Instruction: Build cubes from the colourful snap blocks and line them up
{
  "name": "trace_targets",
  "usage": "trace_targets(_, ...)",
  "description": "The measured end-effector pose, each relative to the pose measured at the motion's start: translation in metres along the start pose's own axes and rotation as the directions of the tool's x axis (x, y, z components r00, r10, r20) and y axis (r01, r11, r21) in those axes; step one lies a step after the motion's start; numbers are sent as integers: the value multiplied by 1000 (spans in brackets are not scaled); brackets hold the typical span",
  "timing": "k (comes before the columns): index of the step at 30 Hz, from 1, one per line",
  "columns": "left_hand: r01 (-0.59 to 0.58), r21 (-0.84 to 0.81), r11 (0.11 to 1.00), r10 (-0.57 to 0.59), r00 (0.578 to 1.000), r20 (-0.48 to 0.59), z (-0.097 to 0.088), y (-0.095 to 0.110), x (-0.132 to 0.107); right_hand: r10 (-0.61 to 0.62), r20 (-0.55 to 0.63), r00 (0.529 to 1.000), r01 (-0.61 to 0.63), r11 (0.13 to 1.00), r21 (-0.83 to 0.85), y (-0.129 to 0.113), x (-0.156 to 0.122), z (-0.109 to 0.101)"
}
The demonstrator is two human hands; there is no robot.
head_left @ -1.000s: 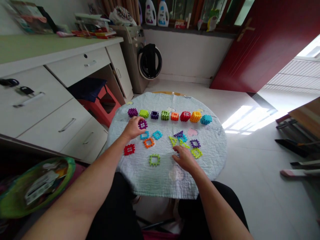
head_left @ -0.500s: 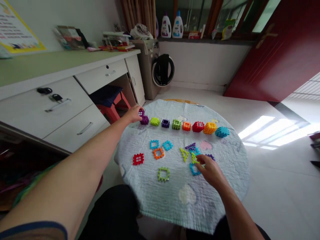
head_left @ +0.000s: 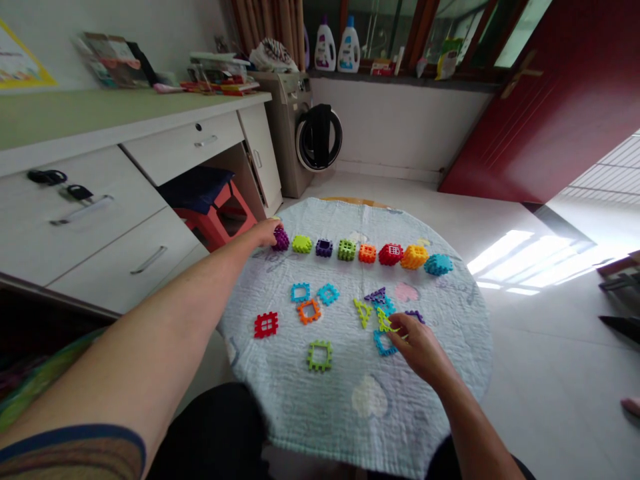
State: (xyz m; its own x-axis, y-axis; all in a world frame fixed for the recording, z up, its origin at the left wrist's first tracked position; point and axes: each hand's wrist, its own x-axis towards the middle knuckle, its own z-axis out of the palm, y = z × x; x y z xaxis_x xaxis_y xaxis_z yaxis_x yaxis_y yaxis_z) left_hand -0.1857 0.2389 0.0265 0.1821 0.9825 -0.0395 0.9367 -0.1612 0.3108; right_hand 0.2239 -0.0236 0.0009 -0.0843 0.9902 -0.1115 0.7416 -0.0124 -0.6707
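No legible text; bottle labels (head_left: 347, 55) seemingly too small.

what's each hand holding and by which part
The right hand appears to pinch a yellow-green triangle by its right side. The left hand is at the purple stack; whether it grips anything cannot be told.

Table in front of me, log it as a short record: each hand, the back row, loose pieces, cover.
Left hand: at the purple stack, grip unclear
Right hand: at one lime triangle, grip unclear
Back row: eight stacks, purple leftmost, blue rightmost
Loose, left side: red square, orange frame, two blue frames
Loose, nearest the person: green frame
Cover: pale cloth
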Motion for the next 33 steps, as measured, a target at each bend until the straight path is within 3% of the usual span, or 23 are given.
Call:
trace_targets(10, -42, 122, 992, 28, 993, 118, 6, -6, 5, 46, -14, 999, -46, 999, -4, 3, 2, -3)
trace_targets(17, -68, 97, 993, 68, 998, 1, 4, -2, -10, 175, -184, 967, -180, 984, -8, 10, 7, -22)
trace_targets(23, -148, -39, 988, 137, 970, -200, 14, 44, -59, 253, -349, 902, -292, 954, -64, 36, 12, -39)
trace_targets(27, -213, -284, 935, 164, 969, -187, 28, 88, -108, 259, -307, 916, -306, 945, -118, 57, 16, -41)
trace_targets(30, -171, -518, 838, 128, 985, -119, 35, 118, -141, 219, -238, 946, -269, 942, -202, 63, 19, -36)
trace_targets(33, -133, -673, 728, 62, 990, -129, 33, 142, -166, 221, -153, 963, -257, 921, -292, 58, 20, -29)
